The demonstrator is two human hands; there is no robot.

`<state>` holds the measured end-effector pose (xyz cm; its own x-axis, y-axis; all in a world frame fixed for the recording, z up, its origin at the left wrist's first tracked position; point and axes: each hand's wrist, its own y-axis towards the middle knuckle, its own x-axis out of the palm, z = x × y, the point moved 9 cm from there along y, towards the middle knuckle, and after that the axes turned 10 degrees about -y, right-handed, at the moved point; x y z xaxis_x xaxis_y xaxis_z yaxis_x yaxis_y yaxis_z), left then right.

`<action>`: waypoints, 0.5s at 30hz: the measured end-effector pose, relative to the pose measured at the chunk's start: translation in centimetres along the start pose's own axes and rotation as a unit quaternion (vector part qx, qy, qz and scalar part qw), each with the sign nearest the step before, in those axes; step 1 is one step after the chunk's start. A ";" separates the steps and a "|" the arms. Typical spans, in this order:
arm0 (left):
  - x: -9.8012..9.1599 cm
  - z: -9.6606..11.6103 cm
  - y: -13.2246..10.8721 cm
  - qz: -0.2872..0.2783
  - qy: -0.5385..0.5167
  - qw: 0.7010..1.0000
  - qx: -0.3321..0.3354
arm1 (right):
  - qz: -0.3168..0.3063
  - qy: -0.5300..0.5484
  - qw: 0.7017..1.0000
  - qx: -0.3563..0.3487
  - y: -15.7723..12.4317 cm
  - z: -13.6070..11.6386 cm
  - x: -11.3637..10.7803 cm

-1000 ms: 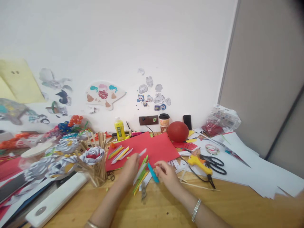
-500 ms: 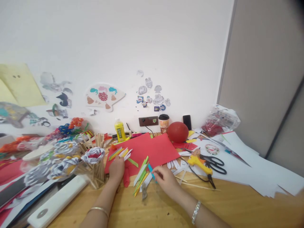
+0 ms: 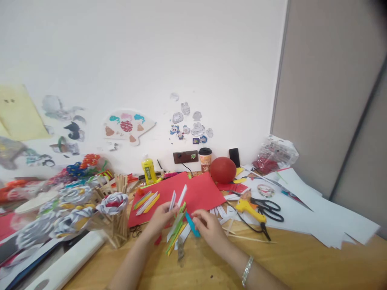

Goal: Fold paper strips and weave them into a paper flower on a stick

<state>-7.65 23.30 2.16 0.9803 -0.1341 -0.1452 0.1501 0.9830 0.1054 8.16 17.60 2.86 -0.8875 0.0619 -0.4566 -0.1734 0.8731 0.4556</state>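
Between the fingers of my left hand (image 3: 162,217) are white paper strips (image 3: 182,195) that point upward. My right hand (image 3: 208,228) pinches a blue paper strip (image 3: 190,222), tilted over the wood. Just below and between both hands lies a loose pile of green paper strips (image 3: 174,231) mixed with yellow and white ones. Several yellow and white folded strips (image 3: 148,202) rest on the red paper sheets (image 3: 198,193) beyond my left hand. A small greyish piece (image 3: 180,247), hard to make out, is at the near end of the pile.
A yellow glue gun (image 3: 250,209), black-handled scissors (image 3: 270,207) and white paper sheets (image 3: 299,217) lie at right. Behind stand a yellow bottle (image 3: 148,170), a lidded cup (image 3: 205,161) and a red balloon (image 3: 223,170). Paper flowers (image 3: 113,202) and wooden sticks crowd the left.
My left hand has come off the strips on the red sheet, moving right and nearer with white strips in its fingers. My right hand still holds the blue strip. The view has shifted slightly.
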 end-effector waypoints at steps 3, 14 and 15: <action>5.1 0.9 -1.6 -0.102 -0.146 0.984 -0.017 | 0.024 0.033 0.999 -0.003 0.1 -0.4 -0.9; 8.1 1.2 -3.3 -0.144 -0.171 0.974 -0.037 | 0.105 -0.086 0.991 -0.004 0.1 -0.7 -3.1; 8.0 1.3 -3.3 -0.132 -0.180 0.974 -0.033 | 0.100 -0.093 0.991 -0.007 0.1 -0.8 -2.9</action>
<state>-0.16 18.86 1.92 0.8917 -0.4079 0.1963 0.4070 0.9122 0.0468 10.41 17.08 4.83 -0.8113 0.3221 -0.4878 -0.0086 0.8278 0.5609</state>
